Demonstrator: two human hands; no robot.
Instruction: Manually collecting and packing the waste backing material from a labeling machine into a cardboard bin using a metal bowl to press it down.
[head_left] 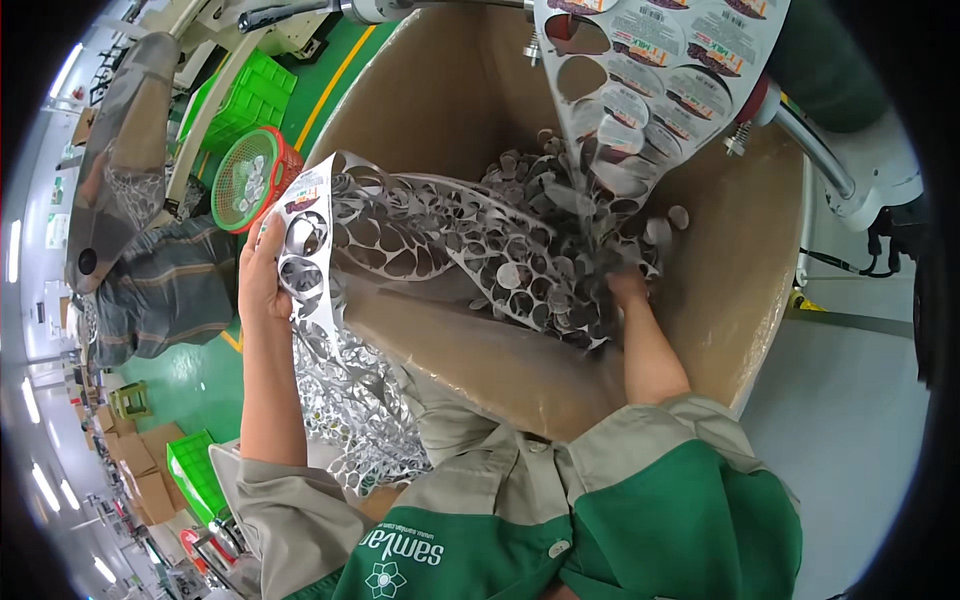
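My left hand is closed on the end of a long punched foil strip, pinching it over the left rim of a big brown bin. The strip, full of round holes, sags from there into the bin. My right hand reaches down into the bin at the strip's far end, beside a heap of loose round foil lids. Its fingers are blurred and partly hidden among the scrap. Above it hangs a printed foil web, with holes and half-loose round lids along its lower part.
A metal roller bar on a machine flanks the web. Shredded-looking punched foil lies below my left forearm. A red and green basket with lids and a green crate stand left. A person in dark trousers is nearby.
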